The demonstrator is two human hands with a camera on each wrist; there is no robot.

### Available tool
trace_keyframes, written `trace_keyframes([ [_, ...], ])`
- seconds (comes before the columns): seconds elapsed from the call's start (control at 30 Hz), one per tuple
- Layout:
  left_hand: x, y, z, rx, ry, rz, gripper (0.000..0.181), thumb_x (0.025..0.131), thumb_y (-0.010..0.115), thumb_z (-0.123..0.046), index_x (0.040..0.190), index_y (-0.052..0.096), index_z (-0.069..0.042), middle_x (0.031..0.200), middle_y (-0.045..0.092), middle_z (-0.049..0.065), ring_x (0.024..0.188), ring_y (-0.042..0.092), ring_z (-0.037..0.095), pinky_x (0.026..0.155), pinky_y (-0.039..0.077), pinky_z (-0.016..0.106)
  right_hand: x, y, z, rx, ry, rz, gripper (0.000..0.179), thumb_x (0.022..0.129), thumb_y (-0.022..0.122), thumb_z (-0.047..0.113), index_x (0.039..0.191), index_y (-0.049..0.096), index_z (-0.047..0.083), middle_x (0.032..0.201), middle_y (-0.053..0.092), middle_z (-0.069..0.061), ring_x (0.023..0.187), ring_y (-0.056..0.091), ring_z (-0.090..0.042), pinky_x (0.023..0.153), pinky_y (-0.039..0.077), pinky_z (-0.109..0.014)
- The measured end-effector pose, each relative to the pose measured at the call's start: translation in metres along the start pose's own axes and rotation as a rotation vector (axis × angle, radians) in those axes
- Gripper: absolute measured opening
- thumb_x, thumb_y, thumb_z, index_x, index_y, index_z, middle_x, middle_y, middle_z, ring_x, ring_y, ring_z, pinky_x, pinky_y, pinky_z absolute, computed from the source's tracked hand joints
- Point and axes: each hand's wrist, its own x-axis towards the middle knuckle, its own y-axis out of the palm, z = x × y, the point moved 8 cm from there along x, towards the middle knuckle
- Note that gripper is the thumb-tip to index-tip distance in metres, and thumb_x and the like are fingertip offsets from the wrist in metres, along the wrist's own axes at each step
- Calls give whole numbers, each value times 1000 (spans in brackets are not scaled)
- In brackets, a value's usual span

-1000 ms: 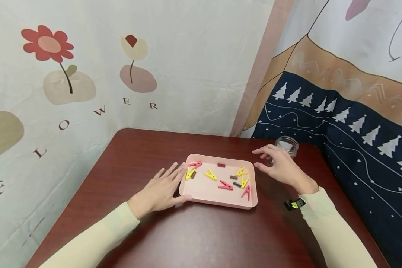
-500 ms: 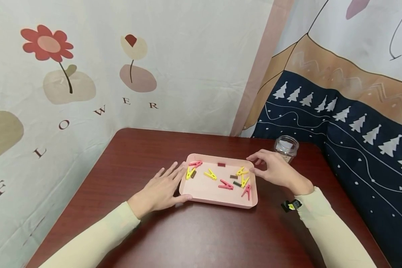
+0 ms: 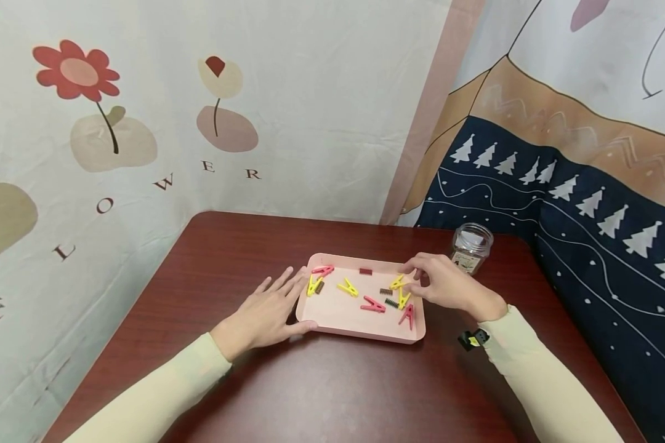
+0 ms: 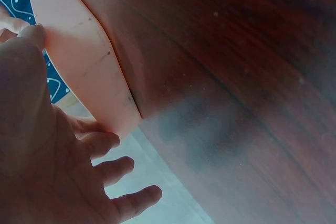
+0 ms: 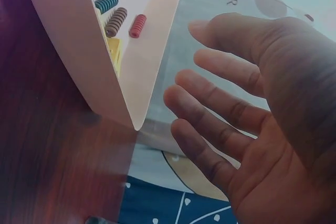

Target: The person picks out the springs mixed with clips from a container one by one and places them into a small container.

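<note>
A shallow pink tray (image 3: 360, 335) lies on the table, holding yellow clips (image 3: 348, 287), pink clips (image 3: 374, 304) and several small coil springs (image 3: 386, 291). My left hand (image 3: 266, 317) rests against the tray's left side, fingers spread and straight, thumb at the front rim. Over the right rim reaches my right hand (image 3: 446, 284), its thumb and fingers parted and lightly bent. Its fingertips come close to a yellow clip (image 3: 397, 282) in the head view. The right wrist view shows nothing between those fingers, with green, brown and red springs (image 5: 138, 25) beyond the tray wall.
Behind the right hand stands a clear glass jar (image 3: 473, 246) with a label, near the table's back right corner. Printed cloth (image 3: 321, 123) hangs along the back and right edges of the dark red-brown table (image 3: 366, 387).
My right hand has moved left and slightly forward, from beside the jar to over the tray's right edge, uncovering more of the jar. The left hand and the clips look unmoved.
</note>
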Motion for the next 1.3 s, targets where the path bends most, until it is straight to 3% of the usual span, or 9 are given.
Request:
trace_keyframes([
  [0.13,0,0,0,5,2,0,111,108,60,-83,186,29,-9,195,29,10,181,31,40,140,38,72,3,3,3,2,-3,17,38,99,95,16,134,84,6,122,83,-14,97,72,-26,82,65,-29],
  [0.37,1,0,0,4,4,-2,111,108,61,-82,186,29,-9,195,30,11,180,32,41,140,38,72,8,11,5,-3,1,47,35,100,94,21,132,85,9,118,84,-10,96,69,-16,82,63,-27],
  [0.8,0,0,2,6,6,-5,111,108,60,-82,186,28,-9,195,30,11,181,32,40,139,38,71,15,24,6,29,59,132,30,103,91,22,132,87,14,117,83,-4,98,71,-15,93,67,-40],
  [0.93,0,1,2,3,4,1,112,108,60,-83,186,28,-9,195,30,11,181,31,40,140,38,71,17,30,8,26,41,161,26,103,89,20,129,88,15,122,84,-3,100,72,-17,98,68,-45],
  [1.1,1,1,3,-8,2,5,112,108,59,-83,187,26,-10,195,29,10,181,30,40,140,36,72,19,36,10,19,30,200,26,103,89,17,129,87,15,122,85,-2,99,73,-18,94,68,-39],
  [1.3,1,2,3,-11,0,14,112,108,59,-84,187,26,-10,196,28,10,182,29,40,141,36,72,20,42,13,26,15,214,26,103,89,18,129,88,15,130,86,-3,109,74,-20,104,69,-46],
])
